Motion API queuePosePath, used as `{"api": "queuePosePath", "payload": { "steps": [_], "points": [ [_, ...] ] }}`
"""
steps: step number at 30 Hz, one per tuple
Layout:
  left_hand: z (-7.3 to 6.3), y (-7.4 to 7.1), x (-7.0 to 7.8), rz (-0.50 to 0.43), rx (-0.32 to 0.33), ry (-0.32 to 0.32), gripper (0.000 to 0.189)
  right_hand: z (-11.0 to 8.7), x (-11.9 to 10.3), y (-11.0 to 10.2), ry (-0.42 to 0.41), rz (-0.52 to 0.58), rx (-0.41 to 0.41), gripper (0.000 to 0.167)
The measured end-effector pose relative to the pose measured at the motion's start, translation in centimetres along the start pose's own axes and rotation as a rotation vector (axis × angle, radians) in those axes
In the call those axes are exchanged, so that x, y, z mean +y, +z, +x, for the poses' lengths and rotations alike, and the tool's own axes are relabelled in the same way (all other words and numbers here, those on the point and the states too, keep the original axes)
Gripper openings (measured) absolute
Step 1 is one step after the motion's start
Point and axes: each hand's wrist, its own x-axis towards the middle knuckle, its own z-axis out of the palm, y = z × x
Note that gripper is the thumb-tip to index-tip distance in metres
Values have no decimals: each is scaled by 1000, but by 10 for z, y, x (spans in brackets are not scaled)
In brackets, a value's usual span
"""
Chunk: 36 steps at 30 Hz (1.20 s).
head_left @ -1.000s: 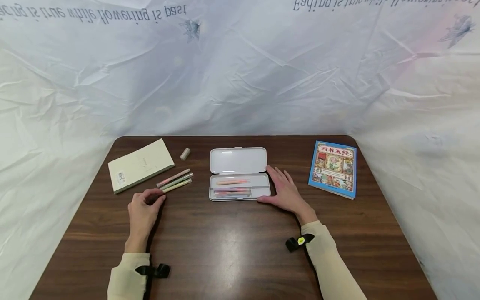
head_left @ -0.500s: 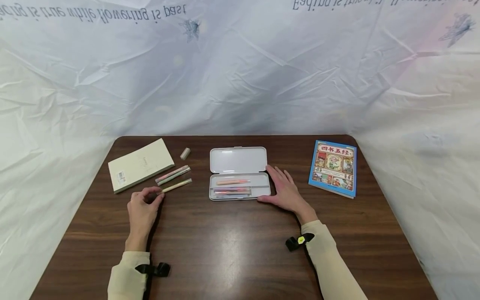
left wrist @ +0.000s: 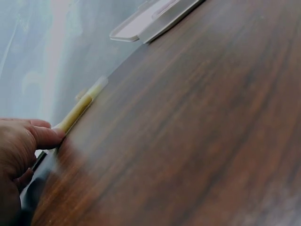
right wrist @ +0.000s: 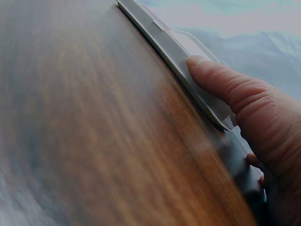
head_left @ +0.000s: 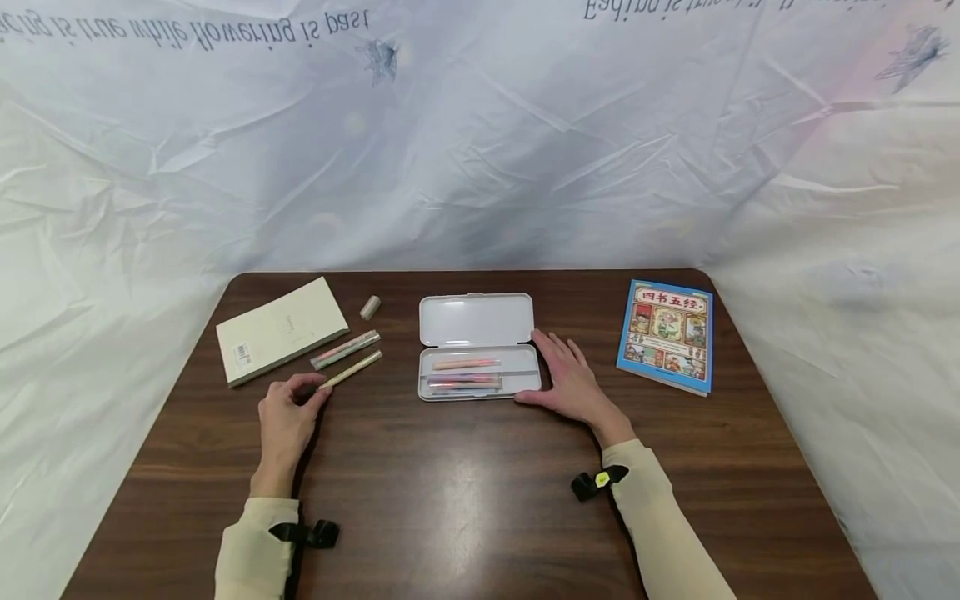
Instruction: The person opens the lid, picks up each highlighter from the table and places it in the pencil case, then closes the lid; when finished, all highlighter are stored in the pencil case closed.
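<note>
My left hand (head_left: 288, 417) pinches the near end of a slim yellow pen (head_left: 352, 369) between thumb and fingertips; its clear far end points away in the left wrist view. Just beyond it lie pens (head_left: 345, 350), one pinkish and one greenish, side by side. A white pencil case (head_left: 525, 383) stands with its lid (head_left: 476, 321) laid back, several pens (head_left: 465, 382) in its compartments. My right hand (head_left: 573, 387) holds the case's right end, thumb along the front wall and index finger at the back corner. In the right wrist view the thumb (right wrist: 211, 75) presses the case's rim.
A cream book (head_left: 281, 329) lies at the back left, with a small pale eraser-like block (head_left: 370, 307) beside it. A blue-bordered picture book (head_left: 666, 337) is at the back right. White cloth (head_left: 480, 167) hangs behind the brown table (head_left: 450, 500).
The yellow pen has come apart from the two other pens and swung slightly in my left fingers. Those two pens have shifted a little back and left. My right hand keeps its place.
</note>
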Motion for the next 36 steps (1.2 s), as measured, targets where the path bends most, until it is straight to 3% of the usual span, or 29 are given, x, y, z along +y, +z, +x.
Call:
{"api": "queuePosePath", "payload": {
  "steps": [10,18,30,36],
  "points": [
    [4,5,6,-18,47,93,13,-1,0,-2,5,3,-9,116],
    [14,15,23,-77,15,195,15,-1,0,-1,7,-5,-11,116],
    [22,57,66,-144,-106,280,17,-1,-3,-3,10,1,-6,115],
    [23,80,86,-112,-188,302,18,0,-2,-2,12,-13,-12,115]
  ]
}}
